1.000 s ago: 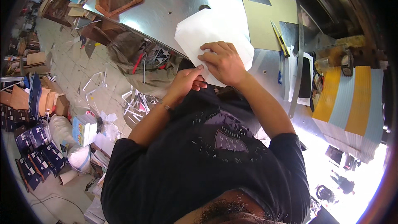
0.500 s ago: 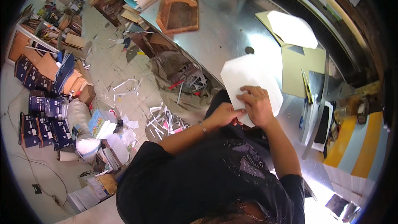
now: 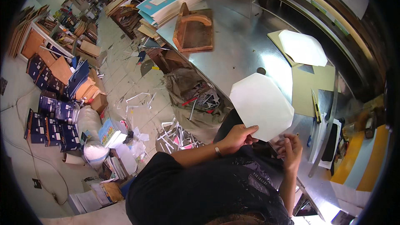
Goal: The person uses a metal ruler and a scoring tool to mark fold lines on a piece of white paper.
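Note:
A white sheet with cut-off corners (image 3: 261,107) tilts over the near edge of the metal table. My left hand (image 3: 241,137) pinches its lower corner, the thumb lying on top. Just off the sheet's lower right side, my right hand (image 3: 291,150) is raised with bent, separated fingers and nothing visible in them. Similar white cut-corner sheets (image 3: 303,48) rest on a grey-green board (image 3: 310,93) farther back. On that board's near right part lies a yellow and black cutter knife (image 3: 316,106).
A wooden tool with a curved handle (image 3: 196,31) and blue-covered stacked papers (image 3: 168,2) occupy the far left of the metal table (image 3: 233,37). A long metal strip (image 3: 327,129) lies at right. Paper offcuts (image 3: 177,135) and dark blue boxes (image 3: 52,131) cover parts of the floor.
My right hand has come off the sheet and moved right and down. The left hand still grips the sheet's lower corner. The whole view has shifted a little.

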